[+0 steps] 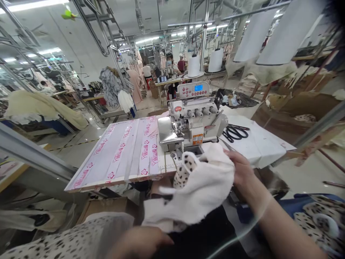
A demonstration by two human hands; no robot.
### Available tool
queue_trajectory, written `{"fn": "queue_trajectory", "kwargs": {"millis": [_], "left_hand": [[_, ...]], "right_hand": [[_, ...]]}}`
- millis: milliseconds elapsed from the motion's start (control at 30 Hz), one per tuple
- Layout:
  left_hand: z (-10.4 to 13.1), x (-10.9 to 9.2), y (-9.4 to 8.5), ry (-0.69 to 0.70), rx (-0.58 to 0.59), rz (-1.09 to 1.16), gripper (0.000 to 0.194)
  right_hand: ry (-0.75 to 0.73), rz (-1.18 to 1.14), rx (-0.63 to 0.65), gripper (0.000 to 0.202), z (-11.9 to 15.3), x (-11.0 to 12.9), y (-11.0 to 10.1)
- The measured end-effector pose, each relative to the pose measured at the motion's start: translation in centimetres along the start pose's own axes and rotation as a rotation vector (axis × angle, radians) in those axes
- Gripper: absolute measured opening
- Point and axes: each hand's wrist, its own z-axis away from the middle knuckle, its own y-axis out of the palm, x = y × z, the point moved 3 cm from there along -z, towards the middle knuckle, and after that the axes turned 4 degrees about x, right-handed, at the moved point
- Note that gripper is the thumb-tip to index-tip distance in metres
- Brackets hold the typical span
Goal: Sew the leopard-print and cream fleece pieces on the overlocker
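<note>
My right hand [241,167] is closed on the right edge of a white fleecy fabric piece [202,192]. Black-spotted cloth [181,177] shows on its left side, beside a looped white strip. The piece hangs in front of the table edge, just below an overlock sewing machine [195,120]. Low in the view, my left hand [142,241] is smeared by motion near the fabric's lower left corner. Its fingers are too blurred to show a grip, and I cannot tell whether it touches the cloth. A spotted fabric [88,235] lies beside the left hand.
Black-handled scissors [237,133] lie on the white-covered table right of the machine. Pink-printed sheeting [121,151] covers the table's left part. A cardboard box [107,207] stands below. More spotted pieces [318,219] are piled at lower right. Large thread cones [291,32] hang over the upper right.
</note>
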Motion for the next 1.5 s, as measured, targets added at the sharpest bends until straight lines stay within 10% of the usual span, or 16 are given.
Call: {"fn": "queue_trajectory", "kwargs": {"millis": [67, 133, 233, 367, 567, 1033, 1200, 1500], "left_hand": [[1.3, -1.8, -2.6, 0.01, -0.087, 0.072, 0.03], [2.0, -4.3, -6.5, 0.104, -0.429, 0.089, 0.031], [1.3, -7.5, -10.9, 0.228, -0.781, -0.107, 0.068], [-2.5, -8.2, -12.4, 0.273, -0.66, -0.05, 0.072], [-3.0, -7.7, -12.7, 0.234, -1.207, -0.416, 0.092], [2.8, -1.8, -19.5, -0.076, -1.34, -0.337, 0.034], [5.7, -0.2, -21.0, 0.009, -1.291, -0.084, 0.028], [8.4, -3.0, -23.3, 0.276, -1.616, 0.325, 0.028]], "right_hand": [[0.087, 0.156, 0.262, 0.034, 0.5, 1.6, 4.2], [0.203, 0.352, 0.477, 0.043, 0.8, 1.8, 7.9], [0.262, 0.593, 0.624, 0.038, 0.3, 1.5, 11.8], [0.157, 0.715, 0.543, 0.03, -2.5, 2.8, 14.0], [-0.019, 0.799, 0.266, 0.019, -5.7, 5.4, 15.5], [-0.139, 1.081, 0.24, 0.013, -9.8, 4.5, 16.5], [-0.19, 1.157, 0.209, 0.015, -11.1, 4.2, 14.7], [-0.467, 1.587, 0.341, 0.013, -8.4, 0.8, 14.6]]}}
